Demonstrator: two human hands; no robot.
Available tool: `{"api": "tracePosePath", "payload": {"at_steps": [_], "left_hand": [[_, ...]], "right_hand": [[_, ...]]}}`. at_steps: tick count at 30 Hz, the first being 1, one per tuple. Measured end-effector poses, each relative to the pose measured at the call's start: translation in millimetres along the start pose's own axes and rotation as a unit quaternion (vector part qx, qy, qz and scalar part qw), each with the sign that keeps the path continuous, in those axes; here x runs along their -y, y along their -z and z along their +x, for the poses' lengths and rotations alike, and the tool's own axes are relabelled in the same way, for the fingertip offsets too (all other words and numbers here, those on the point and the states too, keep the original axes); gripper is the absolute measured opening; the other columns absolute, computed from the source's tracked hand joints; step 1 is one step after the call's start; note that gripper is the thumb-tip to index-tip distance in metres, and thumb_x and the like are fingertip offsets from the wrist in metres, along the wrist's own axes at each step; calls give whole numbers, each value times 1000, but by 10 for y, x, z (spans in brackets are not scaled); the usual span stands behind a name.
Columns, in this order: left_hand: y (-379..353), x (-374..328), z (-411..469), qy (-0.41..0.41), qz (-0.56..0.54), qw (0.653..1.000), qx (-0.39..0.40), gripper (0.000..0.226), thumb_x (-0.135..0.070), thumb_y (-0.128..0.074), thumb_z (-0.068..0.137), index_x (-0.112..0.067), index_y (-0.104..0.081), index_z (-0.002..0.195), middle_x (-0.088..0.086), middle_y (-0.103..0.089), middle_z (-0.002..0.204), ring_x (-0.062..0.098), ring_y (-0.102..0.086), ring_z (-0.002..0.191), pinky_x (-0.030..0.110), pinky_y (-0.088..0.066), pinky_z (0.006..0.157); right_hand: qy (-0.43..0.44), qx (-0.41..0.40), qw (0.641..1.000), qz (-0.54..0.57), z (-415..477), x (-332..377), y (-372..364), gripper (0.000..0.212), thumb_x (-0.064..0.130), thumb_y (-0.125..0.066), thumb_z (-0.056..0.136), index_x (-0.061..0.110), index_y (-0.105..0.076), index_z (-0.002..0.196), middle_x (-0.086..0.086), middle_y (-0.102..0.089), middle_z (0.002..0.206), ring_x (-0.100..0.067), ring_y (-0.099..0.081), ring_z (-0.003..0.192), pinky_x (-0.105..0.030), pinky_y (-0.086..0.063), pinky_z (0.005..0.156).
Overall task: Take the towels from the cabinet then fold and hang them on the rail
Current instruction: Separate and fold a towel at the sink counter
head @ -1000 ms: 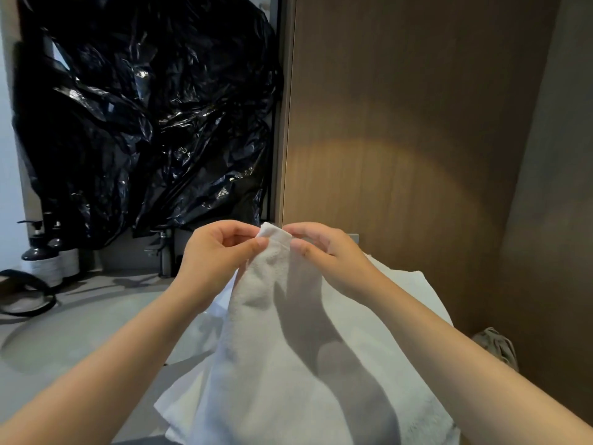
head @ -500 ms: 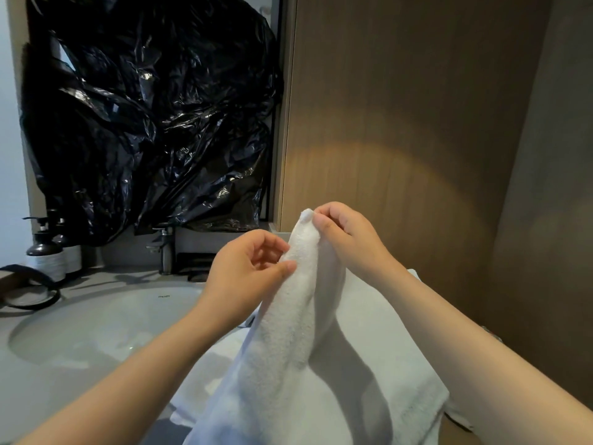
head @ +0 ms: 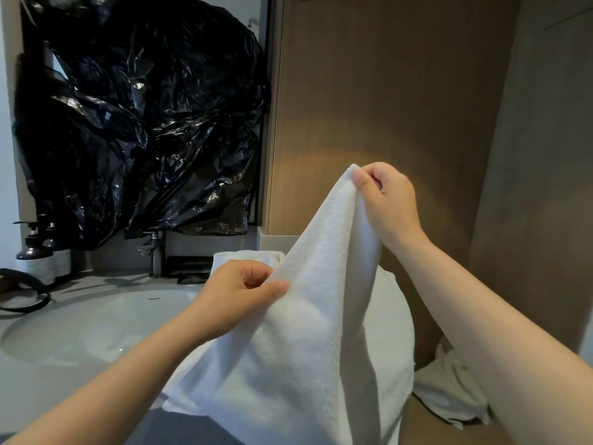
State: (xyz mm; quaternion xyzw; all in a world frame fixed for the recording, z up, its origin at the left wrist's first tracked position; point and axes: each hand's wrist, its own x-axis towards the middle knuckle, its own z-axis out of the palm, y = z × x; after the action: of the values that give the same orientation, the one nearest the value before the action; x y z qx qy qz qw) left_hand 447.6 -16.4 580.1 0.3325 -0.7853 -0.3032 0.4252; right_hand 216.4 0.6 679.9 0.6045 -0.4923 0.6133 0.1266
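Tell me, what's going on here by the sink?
A person is handling a white towel at a bathroom counter, apparently getting it ready to fold. The right hand pinches one corner and holds it up high; the left hand pinches the towel's edge lower down. The rest of the towel drapes onto the counter beside the sink. More white cloth lies crumpled at the lower right. No rail is in view.
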Motion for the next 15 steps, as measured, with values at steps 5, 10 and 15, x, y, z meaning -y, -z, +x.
{"api": "tracePosePath", "payload": {"at_steps": [5, 10, 15], "left_hand": [[180, 122, -5, 9, 94, 995, -7, 34, -32, -70, 87, -9, -68, 62, -12, -47, 49, 2, -39, 47, 20, -31, 53], [424, 325, -50, 12, 168, 986, -15, 43, -40, -73, 83, -6, -65, 58, -2, -42, 49, 11, -36, 48, 24, -26, 49], [670, 308, 80, -3, 180, 975, -127, 30, -36, -73, 84, -19, -72, 60, 1, -66, 57, 14, -59, 52, 26, -46, 54]], "right_hand": [[3, -65, 997, -32, 108, -69, 359, 32, 33, -50, 100, 7, -63, 85, -1, -60, 78, -14, -57, 75, -27, -46, 67], [-22, -99, 993, -57, 130, -155, 666, 32, 31, -49, 101, 6, -61, 84, 0, -58, 78, -10, -53, 73, -25, -42, 65], [-45, -121, 989, -66, 114, -198, 872, 33, 32, -49, 101, 6, -60, 84, 4, -55, 74, -9, -49, 69, -21, -39, 60]]}}
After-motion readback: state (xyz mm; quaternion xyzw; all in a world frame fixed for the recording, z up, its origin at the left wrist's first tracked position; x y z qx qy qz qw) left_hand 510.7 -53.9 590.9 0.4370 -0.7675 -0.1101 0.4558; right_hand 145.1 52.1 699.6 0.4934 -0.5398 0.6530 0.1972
